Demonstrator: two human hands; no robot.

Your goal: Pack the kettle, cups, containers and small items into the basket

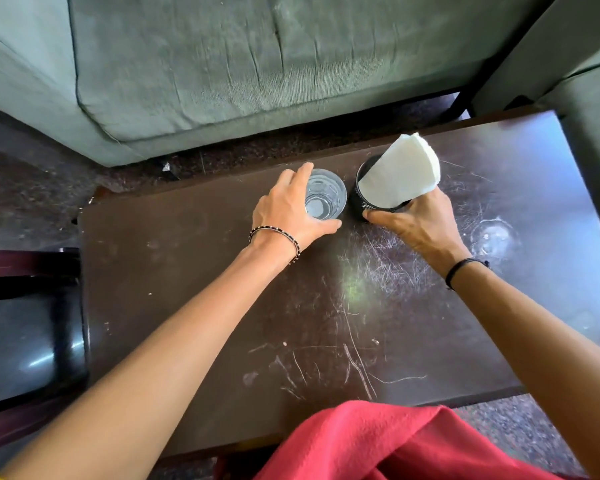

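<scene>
No text can be read (nor any numbers)

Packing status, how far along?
Done: cannot tell; no basket or kettle in view. In hand: left hand grips the clear glass, right hand grips the black holder of white napkins, near the table's far edge. Left: both need packing.

Near the far edge of the dark scratched worktop (222, 323), the left hand (284, 209) curls round a clear glass (326, 199), while the right hand (416, 223) grips a black holder (359, 199) stuffed with white napkins (400, 174), glass and holder just beside each other.
</scene>
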